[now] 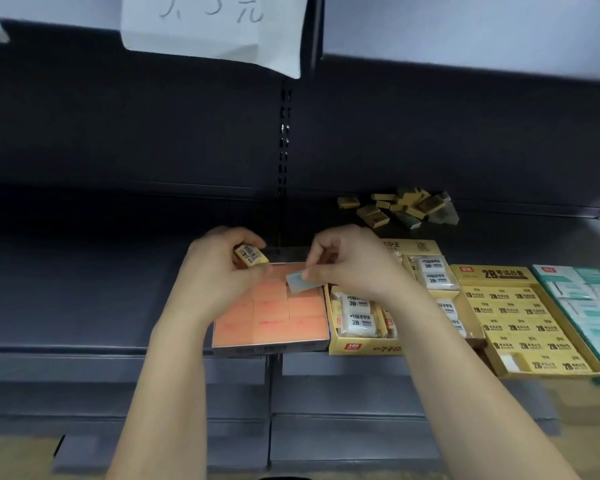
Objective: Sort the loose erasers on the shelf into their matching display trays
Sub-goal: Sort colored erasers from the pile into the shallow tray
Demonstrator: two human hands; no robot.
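Hands: left hand (219, 275) grips yellow eraser (252, 258), right hand (347, 268) pinches pale eraser (297, 283); loose pile (400, 207) behind the trays (364, 348) not yet sorted.

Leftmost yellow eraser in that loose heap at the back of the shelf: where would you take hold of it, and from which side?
Probably pinch the leftmost eraser across its two long sides, coming from above and the front. It lies flat, slightly apart from the heap, so those sides look free; the shelf blocks any grip from beneath.
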